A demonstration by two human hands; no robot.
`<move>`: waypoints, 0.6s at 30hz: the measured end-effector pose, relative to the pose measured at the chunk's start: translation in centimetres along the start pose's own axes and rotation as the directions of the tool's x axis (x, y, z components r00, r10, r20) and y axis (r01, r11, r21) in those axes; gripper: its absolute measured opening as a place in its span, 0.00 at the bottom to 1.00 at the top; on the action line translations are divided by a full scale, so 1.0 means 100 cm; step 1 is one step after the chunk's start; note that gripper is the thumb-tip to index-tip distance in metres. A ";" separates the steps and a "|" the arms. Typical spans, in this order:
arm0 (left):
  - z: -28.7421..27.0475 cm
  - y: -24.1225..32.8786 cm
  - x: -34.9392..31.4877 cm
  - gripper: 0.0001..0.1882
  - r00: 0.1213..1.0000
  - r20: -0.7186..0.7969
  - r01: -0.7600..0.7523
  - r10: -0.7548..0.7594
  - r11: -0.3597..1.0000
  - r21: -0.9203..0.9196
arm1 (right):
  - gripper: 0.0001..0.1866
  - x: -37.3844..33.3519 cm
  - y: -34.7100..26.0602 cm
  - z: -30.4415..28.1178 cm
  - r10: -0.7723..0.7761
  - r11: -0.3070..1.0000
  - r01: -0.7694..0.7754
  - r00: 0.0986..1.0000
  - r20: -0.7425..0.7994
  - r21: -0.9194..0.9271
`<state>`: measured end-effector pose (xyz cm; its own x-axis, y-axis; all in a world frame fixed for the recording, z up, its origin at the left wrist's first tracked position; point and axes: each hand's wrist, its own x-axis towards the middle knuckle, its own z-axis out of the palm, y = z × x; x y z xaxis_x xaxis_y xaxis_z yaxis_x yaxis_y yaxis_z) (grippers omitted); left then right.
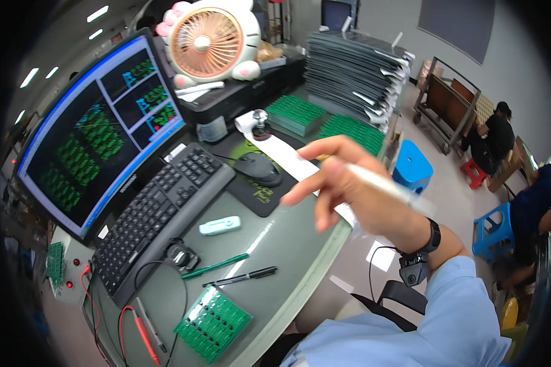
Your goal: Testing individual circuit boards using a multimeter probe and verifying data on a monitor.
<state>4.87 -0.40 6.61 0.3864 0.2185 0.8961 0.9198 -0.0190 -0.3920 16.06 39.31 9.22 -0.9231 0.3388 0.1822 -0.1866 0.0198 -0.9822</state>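
Thumb and forefinger of the right hand (pixel 364 196) pinch a slim white pen-like stick (pixel 382 185), blurred, while the remaining fingers curl loosely, spread from one another. It hovers over the near right edge of the grey-green worktop (pixel 300 257). The left hand is out of view; I cannot tell its state. A black wrist strap (pixel 434 235) with a small black camera (pixel 414 270) sits below a light blue sleeve (pixel 453 296).

Beneath the fingers a long white paper strip (pixel 281 153) runs from its roll at the far side toward the near right edge. Just left of it, a black computer mouse (pixel 257 169) rests on a black-and-green mouse pad (pixel 264 205). Nearer lie a pale mint rectangular gadget (pixel 220 226), a slim green pen (pixel 215 266) and a black pen (pixel 242 277), then a rectangular green circuit-board panel (pixel 213 324) at the near edge. Left of the panel is a red test probe (pixel 144 336).

Farther left, a black keyboard (pixel 159 211) stretches before a curved black monitor (pixel 98 137) showing green patterns. On the far side stand a white-and-pink cat-shaped fan (pixel 205 44), two stacks of green boards (pixel 297 114) and a tall pile of dark flat trays (pixel 349 70). Beyond the worktop, to the right, are a bright blue plastic stool (pixel 413 165) and two seated people.
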 end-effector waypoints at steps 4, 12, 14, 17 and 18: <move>0.008 -0.014 -0.024 0.11 0.708 -0.059 0.694 -0.704 0.709 -0.128 | 0.15 0.077 0.016 0.045 -0.323 0.933 0.349 0.918 0.230 -0.085; -0.036 -0.044 -0.073 0.19 0.312 -0.269 0.929 -0.911 0.352 -0.115 | 0.08 0.238 0.123 0.051 -0.333 0.476 0.609 0.793 0.511 -0.635; -0.042 -0.044 -0.082 0.18 0.322 -0.184 0.947 -0.929 0.318 0.048 | 0.07 0.245 0.135 0.058 -0.342 0.453 0.635 0.772 0.537 -0.626; -0.038 -0.041 -0.084 0.17 0.320 -0.192 0.947 -0.928 0.314 0.064 | 0.07 0.246 0.140 0.064 -0.372 0.301 0.696 0.715 0.591 -0.652; -0.040 -0.040 -0.084 0.17 0.334 -0.175 0.942 -0.926 0.323 0.087 | 0.07 0.245 0.134 0.065 -0.359 0.356 0.657 0.753 0.552 -0.665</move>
<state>-1.78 -6.08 1.47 -0.7111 -0.0798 0.6985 0.6554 0.2843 0.6997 -11.24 41.76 0.80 -0.8134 -0.2714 0.5145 -0.4494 0.8548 -0.2596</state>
